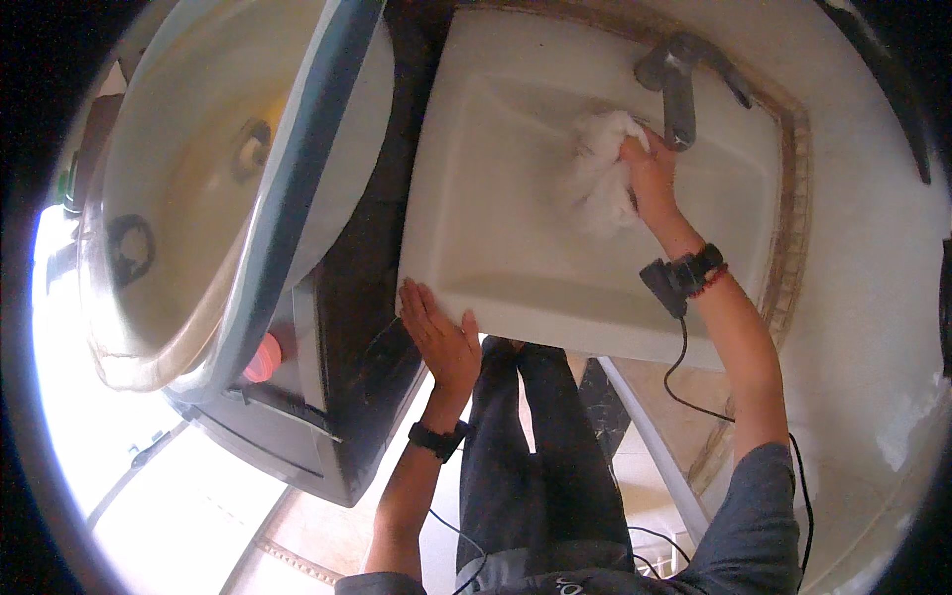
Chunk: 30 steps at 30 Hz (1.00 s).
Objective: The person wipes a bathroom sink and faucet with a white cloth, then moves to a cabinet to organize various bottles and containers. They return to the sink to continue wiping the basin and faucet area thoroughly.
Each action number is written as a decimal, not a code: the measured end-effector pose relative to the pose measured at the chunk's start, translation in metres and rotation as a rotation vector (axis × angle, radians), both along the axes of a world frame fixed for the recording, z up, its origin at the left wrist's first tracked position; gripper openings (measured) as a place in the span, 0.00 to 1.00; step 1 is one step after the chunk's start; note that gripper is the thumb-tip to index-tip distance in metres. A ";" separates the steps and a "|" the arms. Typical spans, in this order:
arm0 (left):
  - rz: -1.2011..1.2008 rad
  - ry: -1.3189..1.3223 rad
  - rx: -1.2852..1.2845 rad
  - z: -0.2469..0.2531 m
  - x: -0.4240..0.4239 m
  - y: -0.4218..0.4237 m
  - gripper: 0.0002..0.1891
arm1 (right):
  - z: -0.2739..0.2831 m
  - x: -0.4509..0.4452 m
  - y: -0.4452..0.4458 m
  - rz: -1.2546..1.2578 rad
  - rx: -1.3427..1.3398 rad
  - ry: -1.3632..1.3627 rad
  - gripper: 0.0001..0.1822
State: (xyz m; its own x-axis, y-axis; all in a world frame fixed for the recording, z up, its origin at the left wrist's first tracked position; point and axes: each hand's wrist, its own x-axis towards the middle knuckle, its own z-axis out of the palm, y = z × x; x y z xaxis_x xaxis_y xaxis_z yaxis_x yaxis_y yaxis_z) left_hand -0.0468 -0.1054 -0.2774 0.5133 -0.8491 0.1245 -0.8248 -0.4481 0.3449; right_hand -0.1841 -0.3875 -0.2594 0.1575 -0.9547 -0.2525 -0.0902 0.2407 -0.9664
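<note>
My right hand [653, 181] grips a crumpled white cloth [604, 175] against the basin of a pale ceramic sink [506, 245]. Its fingertips are partly buried in the folds, and the cloth's lower part looks blurred. Just above that hand hangs the spout of a grey metal faucet [678, 111]; no stream of water can be made out. My left hand [445, 335] rests on the sink's front left corner, thumb apart from the fingers, with nothing in it.
Left of the sink, large plastic tubs [282, 223] stand tilted on a dark grey appliance or cabinet [275, 439]. A pink round lid or container [263, 358] sits beneath them. Tiled wall [855, 223] borders the right side. A black cable [692, 405] hangs from my right wrist device.
</note>
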 end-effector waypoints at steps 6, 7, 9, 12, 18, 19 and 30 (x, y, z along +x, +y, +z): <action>0.046 0.072 0.117 0.005 0.002 -0.003 0.40 | 0.009 0.036 0.008 -0.007 -0.092 -0.010 0.14; 0.029 0.069 0.107 0.005 0.002 -0.003 0.40 | 0.018 0.049 0.012 0.040 -0.004 0.033 0.16; -0.010 0.069 0.082 0.003 0.001 -0.004 0.41 | -0.016 0.075 0.014 0.251 -0.077 -0.004 0.18; -0.036 0.048 0.054 -0.007 0.005 0.000 0.41 | -0.028 0.111 0.045 0.599 -0.491 0.146 0.18; -0.033 0.034 -0.003 -0.005 0.005 0.001 0.39 | -0.039 0.084 0.105 1.113 -0.529 0.277 0.17; -0.043 0.039 -0.027 -0.007 0.004 0.002 0.38 | -0.032 0.079 0.109 1.159 -0.329 0.218 0.18; -0.046 -0.011 -0.072 -0.011 0.001 0.001 0.34 | -0.002 0.066 0.092 1.516 -0.060 0.191 0.27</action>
